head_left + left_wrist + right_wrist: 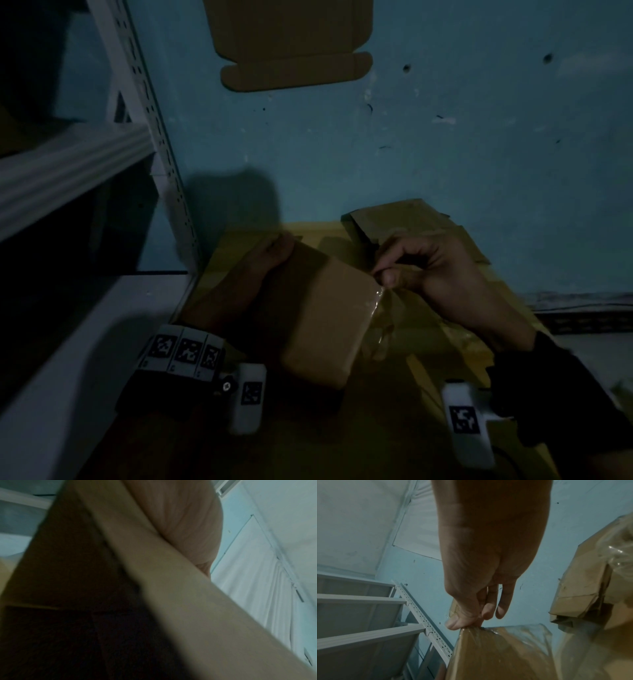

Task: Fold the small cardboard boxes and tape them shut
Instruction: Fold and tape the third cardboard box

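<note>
A small folded brown cardboard box (pixel 329 318) is held tilted above a cardboard-covered surface. My left hand (pixel 274 253) grips its far left end, with the palm (pixel 188 527) against the box's side (pixel 154 588). At the box's right corner my right hand (pixel 387 274) pinches a strip of clear tape (pixel 376 301) between thumb and fingers. The right wrist view shows the thumb and fingers (pixel 471 623) pinching shiny tape film (pixel 522 630) at the top edge of the box (pixel 496 655). The scene is dim. No tape roll is in sight.
A flat unfolded box blank (pixel 294 44) lies against the blue surface at the top. More flat cardboard (pixel 411 222) is stacked behind my right hand. A white metal rack (pixel 154 120) stands on the left. A plastic-wrapped cardboard bundle (pixel 590 588) sits to the right.
</note>
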`<state>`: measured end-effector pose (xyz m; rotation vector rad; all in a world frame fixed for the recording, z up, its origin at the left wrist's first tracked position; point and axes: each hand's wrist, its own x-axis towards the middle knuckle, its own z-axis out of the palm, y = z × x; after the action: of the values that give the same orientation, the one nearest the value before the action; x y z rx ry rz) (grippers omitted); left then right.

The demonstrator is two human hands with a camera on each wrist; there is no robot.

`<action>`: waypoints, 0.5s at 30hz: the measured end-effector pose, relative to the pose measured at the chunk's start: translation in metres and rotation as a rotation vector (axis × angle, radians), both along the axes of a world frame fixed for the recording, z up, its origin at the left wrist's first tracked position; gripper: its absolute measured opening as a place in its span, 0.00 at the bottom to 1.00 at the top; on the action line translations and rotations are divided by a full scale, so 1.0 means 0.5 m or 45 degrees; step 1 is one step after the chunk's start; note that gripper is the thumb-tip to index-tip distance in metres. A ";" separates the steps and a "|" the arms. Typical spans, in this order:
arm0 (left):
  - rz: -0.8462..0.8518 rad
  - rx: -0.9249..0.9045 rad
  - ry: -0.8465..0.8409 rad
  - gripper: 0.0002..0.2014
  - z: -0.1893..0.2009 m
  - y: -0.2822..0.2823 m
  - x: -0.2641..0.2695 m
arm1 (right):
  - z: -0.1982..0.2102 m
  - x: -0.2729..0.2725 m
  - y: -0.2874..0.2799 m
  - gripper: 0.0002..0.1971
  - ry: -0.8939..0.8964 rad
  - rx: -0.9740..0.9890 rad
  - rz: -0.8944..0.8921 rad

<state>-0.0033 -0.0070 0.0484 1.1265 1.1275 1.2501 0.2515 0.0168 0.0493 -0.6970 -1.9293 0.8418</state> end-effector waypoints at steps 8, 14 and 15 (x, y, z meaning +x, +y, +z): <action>-0.032 -0.010 -0.092 0.20 -0.007 0.000 -0.005 | -0.012 -0.007 -0.006 0.03 -0.088 -0.167 0.164; -0.054 0.026 -0.056 0.17 -0.012 0.002 -0.002 | -0.008 -0.008 -0.014 0.07 -0.298 -0.128 0.162; -0.045 0.036 -0.059 0.15 -0.014 0.004 -0.001 | -0.008 -0.008 -0.016 0.07 -0.312 -0.149 0.165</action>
<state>-0.0038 -0.0049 0.0415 1.1284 1.0546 1.2619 0.2475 0.0090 0.0452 -0.7810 -2.1766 0.9935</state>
